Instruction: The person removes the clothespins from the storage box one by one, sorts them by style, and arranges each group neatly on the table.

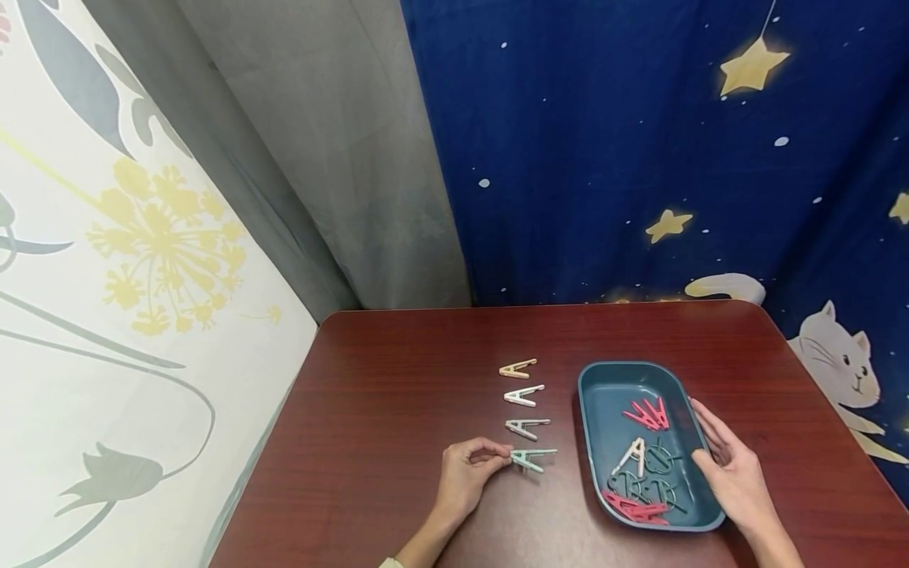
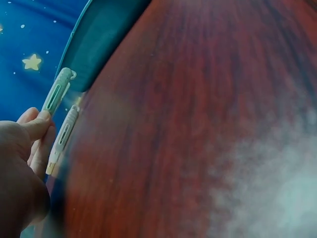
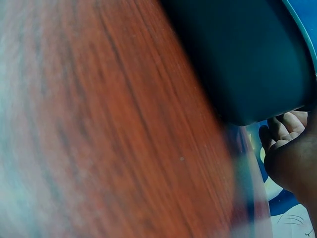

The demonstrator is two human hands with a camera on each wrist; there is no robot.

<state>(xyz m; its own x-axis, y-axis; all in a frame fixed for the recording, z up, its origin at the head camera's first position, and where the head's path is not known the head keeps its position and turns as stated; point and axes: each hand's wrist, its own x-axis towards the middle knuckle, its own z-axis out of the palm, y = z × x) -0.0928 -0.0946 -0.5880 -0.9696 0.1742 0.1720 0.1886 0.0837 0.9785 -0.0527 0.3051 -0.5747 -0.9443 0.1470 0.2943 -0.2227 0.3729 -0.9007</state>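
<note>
My left hand (image 1: 465,479) pinches a pale green clothespin (image 1: 531,458) between thumb and fingertips, at the near end of a column of clothespins. Beyond it lie a grey-white clothespin (image 1: 527,428), a white clothespin (image 1: 524,395) and a yellowish clothespin (image 1: 518,368). In the left wrist view the green clothespin (image 2: 58,92) shows at the fingertips. My right hand (image 1: 735,472) grips the right side wall of a blue-green tray (image 1: 600,410), thumb over the rim. Inside the tray are pink clothespins (image 1: 649,414), a cream clothespin (image 1: 630,457) and several dark green clothespins (image 1: 662,457).
The dark red wooden table (image 1: 398,379) has rounded far corners. Behind it hang a grey curtain (image 1: 334,142) and a blue star-patterned curtain (image 1: 582,158). A white floral panel (image 1: 85,379) borders the left. More pink clothespins (image 1: 635,509) lie at the tray's near end.
</note>
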